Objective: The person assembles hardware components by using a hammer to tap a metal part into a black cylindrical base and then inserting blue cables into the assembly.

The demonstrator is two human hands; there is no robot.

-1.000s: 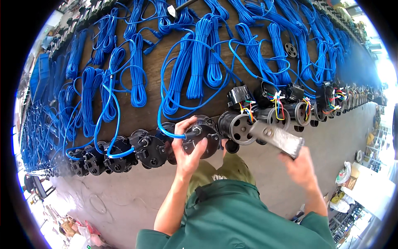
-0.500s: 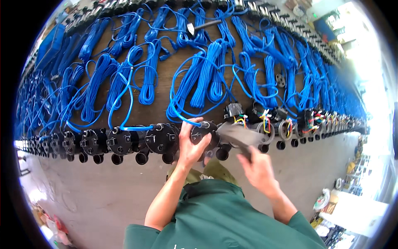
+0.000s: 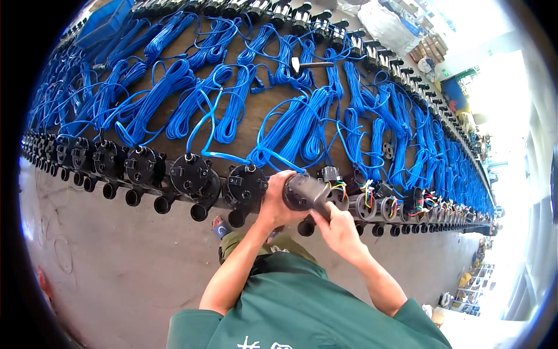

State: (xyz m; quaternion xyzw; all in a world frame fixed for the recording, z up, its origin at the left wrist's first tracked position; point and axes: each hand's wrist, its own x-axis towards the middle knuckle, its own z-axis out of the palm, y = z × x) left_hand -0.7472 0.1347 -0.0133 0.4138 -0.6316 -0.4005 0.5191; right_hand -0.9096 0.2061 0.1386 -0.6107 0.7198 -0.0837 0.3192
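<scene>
My left hand (image 3: 275,202) grips the side of a round black pump housing (image 3: 294,200) in the row at the table's near edge. A blue cable (image 3: 289,165) runs into the top of this housing. In my right hand (image 3: 342,232) is the short handle of a dark mallet (image 3: 312,189). Its broad head lies over the right part of the housing's cover and hides much of it. Whether head and cover touch, I cannot tell. Left of my left hand stands another housing with a closed black cover (image 3: 246,185).
Bundles of blue cable (image 3: 232,113) cover the brown table (image 3: 192,49). A hammer (image 3: 314,65) lies among them. To the right, open housings (image 3: 365,206) show coloured wires. More black units (image 3: 301,20) line the far edge. A blue crate (image 3: 104,23) stands far left.
The mallet, blurred to the right of the cover before, is now over it. My right hand has moved left and slightly down. The whole view has turned and shifted.
</scene>
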